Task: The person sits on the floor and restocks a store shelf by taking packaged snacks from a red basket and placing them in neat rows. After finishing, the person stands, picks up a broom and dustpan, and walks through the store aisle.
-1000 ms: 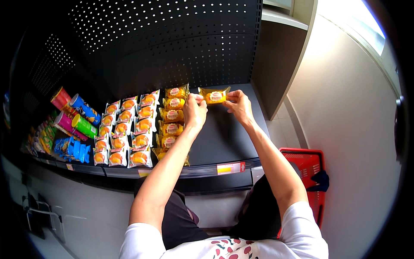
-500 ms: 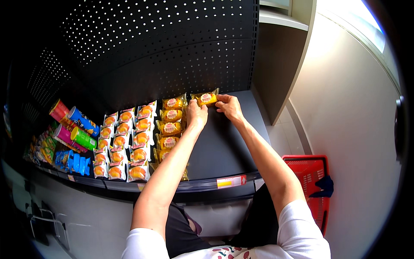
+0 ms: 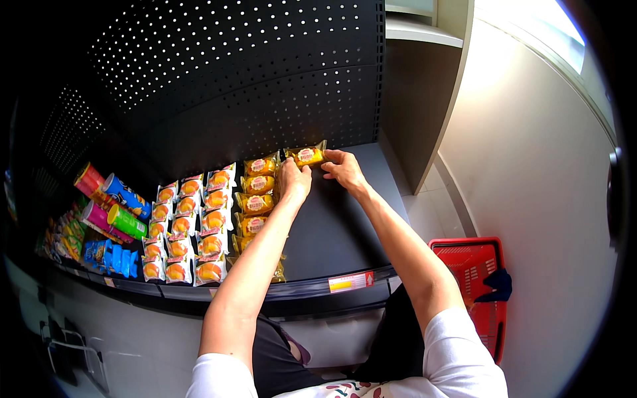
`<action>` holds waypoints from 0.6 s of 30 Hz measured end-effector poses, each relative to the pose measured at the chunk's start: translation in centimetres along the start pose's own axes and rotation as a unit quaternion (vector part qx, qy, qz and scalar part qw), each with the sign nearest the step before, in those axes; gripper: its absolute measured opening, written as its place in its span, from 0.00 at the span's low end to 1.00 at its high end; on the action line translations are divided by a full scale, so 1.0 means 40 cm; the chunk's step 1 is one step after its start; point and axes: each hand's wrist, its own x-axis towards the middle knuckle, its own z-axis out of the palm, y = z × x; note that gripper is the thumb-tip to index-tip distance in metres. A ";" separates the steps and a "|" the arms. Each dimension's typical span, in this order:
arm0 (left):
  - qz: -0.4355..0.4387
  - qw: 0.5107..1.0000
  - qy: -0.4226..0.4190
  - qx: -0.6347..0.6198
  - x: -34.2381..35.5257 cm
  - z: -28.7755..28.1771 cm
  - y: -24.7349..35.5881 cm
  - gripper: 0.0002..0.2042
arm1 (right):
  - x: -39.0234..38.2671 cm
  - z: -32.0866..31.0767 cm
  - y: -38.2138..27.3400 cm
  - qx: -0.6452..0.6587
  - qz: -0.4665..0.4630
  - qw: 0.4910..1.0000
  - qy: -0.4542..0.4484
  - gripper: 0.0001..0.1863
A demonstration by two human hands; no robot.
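Note:
A snack cake in a clear yellow wrapper (image 3: 306, 156) lies at the back of the dark shelf (image 3: 332, 225), just right of a row of similar yellow-wrapped cakes (image 3: 257, 186). My left hand (image 3: 294, 180) is closed at its near left end, fingertips on the wrapper. At its right end is my right hand (image 3: 345, 171), fingers bent and touching the wrapper, thumb below. The cake sits between both hands. My left forearm covers part of the front of the yellow row.
Left of the yellow row stand rows of white-wrapped cakes (image 3: 178, 225). Farther left are colourful canisters (image 3: 127, 222) and blue snack bags (image 3: 109, 257). A black perforated panel (image 3: 265, 86) rises behind the shelf. A price label (image 3: 352, 282) sits on its front edge; a red basket (image 3: 488, 255) stands at right.
My view has shifted slightly, so the shelf appears a little left and lower. Both hands stay at the same yellow-wrapped cake, which has hardly moved relative to its row.

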 end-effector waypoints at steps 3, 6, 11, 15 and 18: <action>0.020 1.000 -0.011 0.005 -0.009 -0.014 -0.011 0.24 | -0.020 -0.005 -0.023 0.009 -0.006 1.000 0.010 0.27; 0.076 0.996 0.052 0.013 -0.047 -0.014 -0.022 0.25 | -0.047 -0.031 -0.072 0.005 -0.035 0.999 0.013 0.26; 0.212 0.971 -0.046 -0.101 -0.265 -0.087 0.063 0.22 | -0.133 -0.179 -0.180 0.070 -0.102 0.990 0.070 0.19; 0.241 0.941 -0.128 -0.199 -0.464 -0.163 0.100 0.15 | -0.262 -0.308 -0.234 0.125 -0.131 0.976 0.118 0.18; 0.267 0.928 -0.161 -0.207 -0.559 -0.174 0.089 0.11 | -0.420 -0.407 -0.245 0.087 -0.150 0.971 0.167 0.21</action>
